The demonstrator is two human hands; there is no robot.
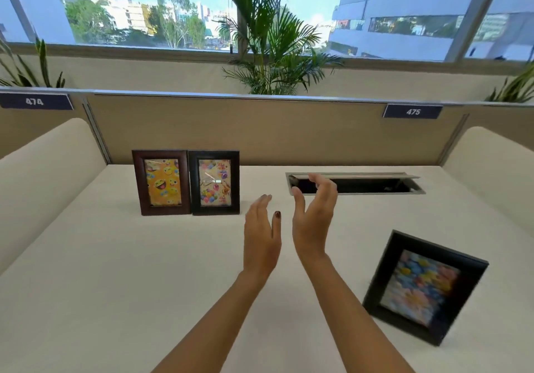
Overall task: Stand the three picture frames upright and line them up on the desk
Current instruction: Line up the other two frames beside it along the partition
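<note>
Two of the three frames already stand upright and touching, well ahead and to the left of our grip: the dark brown wooden frame with the yellow emoji picture [160, 182] and, on its right, the black frame with the balloon picture [214, 182]. The third, a black frame with a blurred flower picture [424, 287], sits apart on the pale worktop [115, 271], to the right of and nearer to us than our right hand [313, 219]; it looks tilted and turned out of line, though blur keeps us from saying whether it leans on its stand or lies flat. Our left hand [261, 234] and right hand hover side by side over the worktop, palms facing each other, fingers spread and holding nothing. We judge the last frame is the step in hand: the next move calls for swinging the grip right and back to it, taking it by its edges, and setting it upright just right of the balloon frame, squared to the row. Beyond our right fingertips lies the open metal cable hatch [355, 183]; the frame's foot should stay clear of that gap. Nothing else blocks the path.
</note>
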